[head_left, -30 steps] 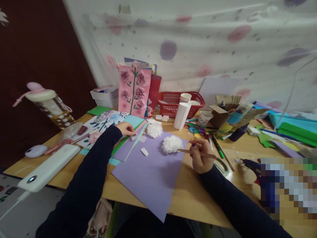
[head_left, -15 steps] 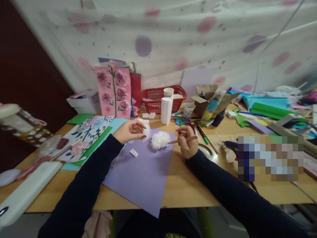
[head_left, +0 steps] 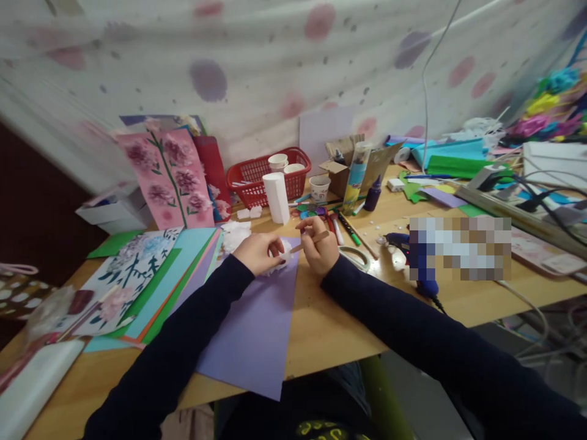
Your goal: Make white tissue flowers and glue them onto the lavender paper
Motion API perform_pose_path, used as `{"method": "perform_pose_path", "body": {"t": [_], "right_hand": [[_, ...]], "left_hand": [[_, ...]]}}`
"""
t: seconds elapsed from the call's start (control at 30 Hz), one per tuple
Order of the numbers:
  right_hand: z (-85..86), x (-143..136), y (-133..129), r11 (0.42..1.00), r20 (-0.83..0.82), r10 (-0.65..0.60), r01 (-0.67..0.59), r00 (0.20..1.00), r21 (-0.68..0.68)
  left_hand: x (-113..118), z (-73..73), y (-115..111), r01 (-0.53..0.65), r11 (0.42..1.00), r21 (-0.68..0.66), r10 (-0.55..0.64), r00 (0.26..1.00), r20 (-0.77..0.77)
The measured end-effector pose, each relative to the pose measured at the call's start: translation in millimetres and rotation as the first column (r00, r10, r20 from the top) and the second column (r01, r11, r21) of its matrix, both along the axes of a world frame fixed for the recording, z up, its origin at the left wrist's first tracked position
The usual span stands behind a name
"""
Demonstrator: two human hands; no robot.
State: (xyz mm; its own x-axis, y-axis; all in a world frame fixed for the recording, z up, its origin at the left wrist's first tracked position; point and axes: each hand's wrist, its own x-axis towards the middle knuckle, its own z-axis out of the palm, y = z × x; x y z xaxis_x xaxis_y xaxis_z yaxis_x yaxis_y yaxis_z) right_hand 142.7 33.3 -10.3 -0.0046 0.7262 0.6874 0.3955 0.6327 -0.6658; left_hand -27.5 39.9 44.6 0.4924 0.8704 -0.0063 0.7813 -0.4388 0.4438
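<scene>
A fluffy white paper ball (head_left: 280,264) lies on the purple sheet (head_left: 257,324), partly covered by my left hand (head_left: 262,252). The fingers of that hand are curled and bent down at the ball; whether they pinch a piece of it is too small to tell. My right hand (head_left: 318,244) is closed around a thin wooden stick (head_left: 298,248), whose tip points left at the ball's right side. Behind my left hand lie crumpled white paper pieces (head_left: 235,235).
A white paper roll (head_left: 276,198) stands before a red basket (head_left: 247,183) with paper cups. To the right are a tape roll (head_left: 356,258), markers and a blue glue gun (head_left: 424,269). Coloured sheets and a flower picture (head_left: 132,269) lie left.
The view has turned to the right. My left hand has moved right and down onto the white ball, closer to my right hand, which still holds the stick.
</scene>
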Motion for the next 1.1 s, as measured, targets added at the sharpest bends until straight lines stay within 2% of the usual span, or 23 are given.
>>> {"method": "perform_pose_path", "body": {"t": [0.23,0.43,0.57,0.7,0.8,0.9,1.1], "right_hand": [[-5.7,3,-5,0.995,-0.155,0.081,-0.071,0.985,0.068],[-4.5,0,-9,0.996,0.006,0.082,-0.082,0.997,0.036],[-4.3,-1,-9,0.996,0.048,0.083,-0.084,0.995,0.017],[-5.9,-3,-9,0.996,0.063,0.081,-0.083,0.995,0.031],[-6.2,-4,-8,0.997,0.097,0.049,-0.055,0.994,0.054],[-5.7,-5,-8,0.997,0.139,0.019,-0.03,0.99,0.075],[-6.0,-8,-7,0.998,0.258,-0.009,-0.006,0.966,0.058]], "left_hand": [[5,-0.8,6,0.024,0.996,0.088,-0.014,0.993,-0.115],[5,-5.2,6,0.02,0.996,0.085,-0.014,0.997,-0.074],[3,-3.9,6,0.031,0.995,0.094,-0.029,0.999,-0.028],[-8,1.3,3,0.083,0.989,0.119,-0.088,0.995,0.036],[-23,0.7,-2,0.055,0.983,0.177,-0.065,0.997,0.052],[-40,-9.7,-8,0.017,0.979,0.204,-0.027,0.999,0.045],[-58,-39.7,-8,0.002,0.998,0.062,-0.002,1.0,-0.004]]}}
